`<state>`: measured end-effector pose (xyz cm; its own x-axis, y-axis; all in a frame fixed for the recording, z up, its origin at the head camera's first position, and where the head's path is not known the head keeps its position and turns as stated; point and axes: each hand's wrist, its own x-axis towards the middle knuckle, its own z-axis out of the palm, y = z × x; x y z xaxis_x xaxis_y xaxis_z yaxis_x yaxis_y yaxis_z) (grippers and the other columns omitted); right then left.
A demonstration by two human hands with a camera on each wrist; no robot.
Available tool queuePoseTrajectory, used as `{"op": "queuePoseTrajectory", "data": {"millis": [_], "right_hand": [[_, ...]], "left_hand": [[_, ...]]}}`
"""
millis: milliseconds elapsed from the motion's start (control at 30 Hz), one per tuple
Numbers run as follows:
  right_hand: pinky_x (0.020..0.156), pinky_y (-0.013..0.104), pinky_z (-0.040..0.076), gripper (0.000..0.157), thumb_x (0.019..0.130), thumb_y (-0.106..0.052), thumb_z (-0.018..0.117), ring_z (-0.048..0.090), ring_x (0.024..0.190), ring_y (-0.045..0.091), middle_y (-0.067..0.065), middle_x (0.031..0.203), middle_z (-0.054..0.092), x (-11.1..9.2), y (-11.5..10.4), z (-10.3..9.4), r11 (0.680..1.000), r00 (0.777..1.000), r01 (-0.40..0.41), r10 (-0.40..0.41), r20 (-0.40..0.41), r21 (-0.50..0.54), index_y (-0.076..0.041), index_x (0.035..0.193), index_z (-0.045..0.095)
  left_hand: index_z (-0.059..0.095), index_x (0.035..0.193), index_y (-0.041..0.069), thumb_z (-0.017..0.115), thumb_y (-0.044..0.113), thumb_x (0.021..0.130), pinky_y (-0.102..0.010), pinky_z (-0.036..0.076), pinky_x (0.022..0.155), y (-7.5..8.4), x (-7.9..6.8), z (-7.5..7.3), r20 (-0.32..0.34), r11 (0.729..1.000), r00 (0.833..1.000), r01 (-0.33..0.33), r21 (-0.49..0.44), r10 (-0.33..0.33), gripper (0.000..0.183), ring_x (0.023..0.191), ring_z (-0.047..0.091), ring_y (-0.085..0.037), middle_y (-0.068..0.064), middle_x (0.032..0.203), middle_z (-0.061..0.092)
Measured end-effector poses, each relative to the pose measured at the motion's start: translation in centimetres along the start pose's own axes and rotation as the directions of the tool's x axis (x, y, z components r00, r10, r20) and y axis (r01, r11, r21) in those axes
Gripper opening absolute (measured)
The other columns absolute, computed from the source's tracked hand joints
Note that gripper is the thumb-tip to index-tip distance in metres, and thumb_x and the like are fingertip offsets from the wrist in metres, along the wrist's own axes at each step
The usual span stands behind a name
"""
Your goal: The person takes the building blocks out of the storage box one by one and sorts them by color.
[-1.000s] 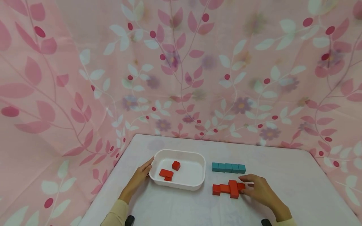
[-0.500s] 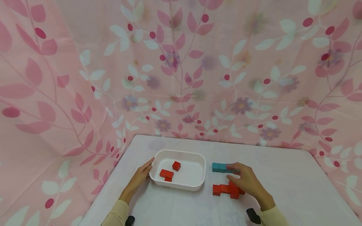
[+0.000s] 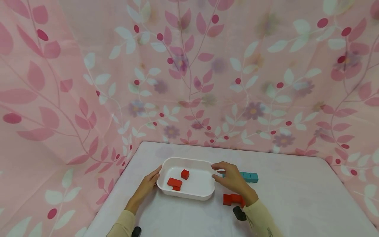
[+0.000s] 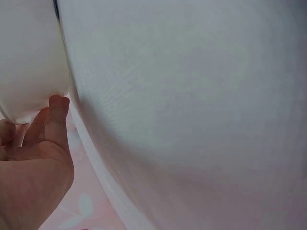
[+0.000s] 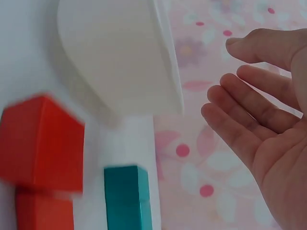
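My left hand [image 3: 147,184] holds the left rim of a white plastic tray [image 3: 189,197]. In the left wrist view its bent fingers reach the tray's wall, with the thumb partly cut off by the frame. A red cube [image 3: 185,174] and a couple of other red blocks [image 3: 174,182] lie in the tray. My right hand [image 3: 232,179] hovers at the tray's right rim, fingers apart and nothing between them. Behind it, partly hidden, runs a row of teal cubes [image 3: 250,177]. Red blocks [image 3: 227,199] stand in a line nearer me, overlapped by the right forearm.
A pale cloth covers the table [image 3: 177,220]. Pink floral fabric [image 3: 189,82] hangs behind the table and along its left side. A black wrist device [image 3: 239,213] shows under the right sleeve, close to the red line of blocks.
My right hand has moved left from the red line of blocks, over the teal row, to the tray's right rim. The left hand stays on the tray.
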<state>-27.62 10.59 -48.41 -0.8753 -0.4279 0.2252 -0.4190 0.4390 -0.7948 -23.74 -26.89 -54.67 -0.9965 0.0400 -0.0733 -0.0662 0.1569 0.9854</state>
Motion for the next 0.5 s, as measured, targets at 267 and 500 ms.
{"op": "queuePoseTrajectory", "data": {"millis": [267,500], "right_hand": [[0.09,0.046,0.053,0.044,0.086,-0.022,0.076,0.061,0.109,0.034,0.013,0.121,0.064,2.5,-1.4,4.3,0.999,0.996,0.035,-0.034,0.088,-0.017,-0.005,0.125,0.063],[0.085,0.038,0.057,0.046,0.085,-0.021,0.077,0.061,0.105,0.029,0.011,0.12,0.064,3.6,-1.6,7.9,0.996,0.994,0.018,-0.009,0.105,-0.087,-0.005,0.126,0.063]], "left_hand": [[0.038,0.151,0.017,0.044,0.017,0.105,-0.048,0.036,0.107,-0.1,-0.1,-0.1,0.003,1.0,1.0,0.005,0.006,-0.005,0.046,0.141,0.03,-0.03,-0.008,0.157,0.029],[0.04,0.151,0.016,0.045,0.016,0.105,-0.048,0.038,0.106,0.0,0.0,0.0,-0.005,1.0,1.0,-0.001,0.015,0.001,0.046,0.14,0.032,-0.03,-0.008,0.156,0.032]]}}
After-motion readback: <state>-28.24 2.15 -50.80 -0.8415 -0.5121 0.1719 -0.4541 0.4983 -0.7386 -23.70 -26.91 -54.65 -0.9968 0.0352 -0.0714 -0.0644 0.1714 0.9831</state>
